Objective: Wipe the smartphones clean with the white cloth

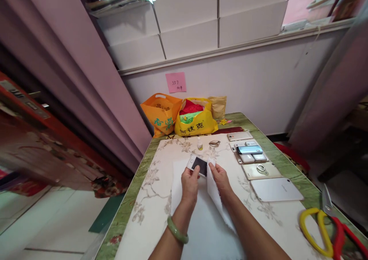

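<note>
A white phone with a dark screen (200,165) is held above the table by my left hand (190,183), whose thumb lies on its front. Around a raised edge of the white cloth (214,191), my right hand (220,178) is closed, and the cloth covers the phone's right end. The rest of the cloth spreads over the table below my hands. A green bangle (176,231) circles my left wrist. Beyond the phone stand a small clear bottle (199,143) and a pair of glasses (214,143).
Several phones, including a silver one (276,190), lie in a column on the right. Scissors with yellow handles (316,229) and red-handled ones (342,237) rest at the near right. Orange (161,116) and yellow bags (197,124) stand by the wall.
</note>
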### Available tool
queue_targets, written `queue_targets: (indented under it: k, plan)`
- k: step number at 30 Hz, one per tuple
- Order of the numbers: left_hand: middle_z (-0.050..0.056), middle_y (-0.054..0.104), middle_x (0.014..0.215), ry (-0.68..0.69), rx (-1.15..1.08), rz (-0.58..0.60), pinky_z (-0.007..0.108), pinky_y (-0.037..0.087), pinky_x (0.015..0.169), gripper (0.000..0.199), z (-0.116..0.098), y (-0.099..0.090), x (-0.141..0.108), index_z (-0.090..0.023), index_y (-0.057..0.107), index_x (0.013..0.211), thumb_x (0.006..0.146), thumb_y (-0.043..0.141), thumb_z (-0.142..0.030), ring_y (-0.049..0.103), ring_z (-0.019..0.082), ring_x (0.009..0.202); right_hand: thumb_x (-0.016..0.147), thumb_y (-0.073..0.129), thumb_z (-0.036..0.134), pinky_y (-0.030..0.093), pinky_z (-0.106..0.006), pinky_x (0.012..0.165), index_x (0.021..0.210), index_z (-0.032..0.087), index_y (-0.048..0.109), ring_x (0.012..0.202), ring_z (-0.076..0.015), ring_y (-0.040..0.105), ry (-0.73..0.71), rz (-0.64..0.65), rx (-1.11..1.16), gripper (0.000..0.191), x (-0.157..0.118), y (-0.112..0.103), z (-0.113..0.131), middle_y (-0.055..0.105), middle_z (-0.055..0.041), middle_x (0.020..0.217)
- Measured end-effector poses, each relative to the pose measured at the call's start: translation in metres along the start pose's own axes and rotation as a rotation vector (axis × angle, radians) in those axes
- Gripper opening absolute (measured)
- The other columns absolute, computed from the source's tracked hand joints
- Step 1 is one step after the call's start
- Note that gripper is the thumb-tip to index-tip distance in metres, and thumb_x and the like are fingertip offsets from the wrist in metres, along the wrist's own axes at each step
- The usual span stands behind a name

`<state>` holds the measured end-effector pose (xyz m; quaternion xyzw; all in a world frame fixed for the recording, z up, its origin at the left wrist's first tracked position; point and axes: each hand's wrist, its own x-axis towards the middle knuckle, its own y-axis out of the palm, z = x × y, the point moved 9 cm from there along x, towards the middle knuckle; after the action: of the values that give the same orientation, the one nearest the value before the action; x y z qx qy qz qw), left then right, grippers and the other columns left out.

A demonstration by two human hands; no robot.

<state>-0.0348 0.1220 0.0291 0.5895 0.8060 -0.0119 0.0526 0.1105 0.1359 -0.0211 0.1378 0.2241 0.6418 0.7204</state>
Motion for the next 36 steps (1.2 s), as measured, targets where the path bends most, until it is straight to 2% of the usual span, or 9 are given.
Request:
queue_targets:
  k: [3, 8, 13, 16, 21, 24, 28, 32, 36]
  plan:
    - [0.003, 0.066, 0.071, -0.024, 0.139, 0.140, 0.026, 0.046, 0.056, 0.030, -0.001, 0.004, 0.003, -0.014, 0.066, 0.089, 0.072, 0.067, -0.038, 0.058, 0.015, 0.060, 0.071, 0.071, 0.060, 0.044, -0.026, 0.054, 0.090, 0.018, 0.069, 0.055, -0.0153, 0.056, -0.001, 0.038, -0.010, 0.046, -0.002, 0.002, 0.002, 0.068, 0.0011, 0.066]
    - [0.004, 0.069, 0.075, 0.080, 0.459, 0.293, 0.027, 0.047, 0.068, 0.012, -0.019, 0.010, 0.007, -0.020, 0.064, 0.079, 0.068, 0.066, -0.026, 0.062, 0.020, 0.076, 0.066, 0.078, 0.054, 0.044, -0.025, 0.059, 0.088, 0.016, 0.070, 0.062, -0.0156, 0.057, -0.050, 0.159, -0.110, 0.045, -0.005, 0.012, 0.002, 0.070, -0.0010, 0.074]
    - [0.002, 0.066, 0.065, 0.159, 0.587, 0.470, 0.026, 0.045, 0.064, 0.006, -0.024, 0.024, 0.001, -0.023, 0.062, 0.067, 0.064, 0.067, -0.024, 0.060, 0.021, 0.068, 0.071, 0.075, 0.052, 0.046, -0.025, 0.061, 0.091, 0.015, 0.068, 0.064, -0.0148, 0.058, -0.045, 0.118, -0.022, 0.043, -0.006, 0.008, 0.004, 0.071, -0.0023, 0.078]
    - [0.001, 0.065, 0.063, 0.153, 0.566, 0.493, 0.025, 0.043, 0.059, 0.008, -0.019, 0.027, -0.004, -0.021, 0.061, 0.065, 0.066, 0.067, -0.027, 0.059, 0.019, 0.064, 0.072, 0.075, 0.051, 0.049, -0.027, 0.065, 0.098, 0.015, 0.067, 0.068, -0.0163, 0.061, -0.037, 0.099, 0.021, 0.045, -0.009, 0.009, 0.007, 0.071, -0.0034, 0.081]
    - [-0.004, 0.053, 0.051, 0.024, 0.415, 0.354, 0.022, 0.038, 0.044, 0.018, -0.008, 0.018, -0.004, -0.019, 0.059, 0.066, 0.070, 0.065, -0.035, 0.048, 0.012, 0.046, 0.070, 0.075, 0.054, 0.050, -0.027, 0.065, 0.098, 0.016, 0.068, 0.069, -0.0177, 0.063, -0.028, 0.106, -0.036, 0.048, -0.009, 0.012, 0.007, 0.072, -0.0032, 0.081]
    - [-0.006, 0.051, 0.051, 0.010, 0.281, 0.253, 0.021, 0.036, 0.039, 0.021, -0.013, 0.013, -0.001, -0.018, 0.060, 0.073, 0.071, 0.065, -0.038, 0.044, 0.009, 0.040, 0.069, 0.075, 0.055, 0.047, -0.025, 0.060, 0.091, 0.015, 0.069, 0.063, -0.0158, 0.061, -0.043, 0.128, -0.090, 0.045, -0.008, 0.014, 0.007, 0.071, -0.0025, 0.076]
    - [-0.008, 0.051, 0.052, 0.048, 0.072, 0.106, 0.020, 0.039, 0.041, 0.031, -0.018, 0.004, 0.003, -0.017, 0.060, 0.079, 0.072, 0.067, -0.046, 0.045, 0.007, 0.039, 0.068, 0.076, 0.054, 0.047, -0.026, 0.060, 0.094, 0.016, 0.070, 0.064, -0.0165, 0.062, -0.030, 0.136, -0.091, 0.047, -0.007, 0.015, 0.005, 0.072, -0.0033, 0.079]
    - [-0.009, 0.051, 0.051, -0.002, -0.159, -0.048, 0.020, 0.041, 0.046, 0.040, -0.005, -0.007, 0.002, -0.016, 0.060, 0.083, 0.067, 0.072, -0.050, 0.047, 0.006, 0.040, 0.065, 0.079, 0.054, 0.049, -0.028, 0.063, 0.095, 0.017, 0.071, 0.068, -0.0189, 0.065, 0.001, 0.115, -0.063, 0.049, -0.008, 0.013, 0.003, 0.074, -0.0045, 0.083]
    - [-0.007, 0.054, 0.058, -0.045, -0.378, -0.149, 0.025, 0.054, 0.058, 0.043, 0.008, -0.012, -0.004, -0.015, 0.060, 0.083, 0.062, 0.078, -0.048, 0.055, 0.008, 0.048, 0.065, 0.079, 0.055, 0.049, -0.027, 0.058, 0.098, 0.018, 0.069, 0.063, -0.0183, 0.065, 0.035, 0.091, -0.004, 0.050, -0.009, 0.012, 0.001, 0.073, -0.0039, 0.079]
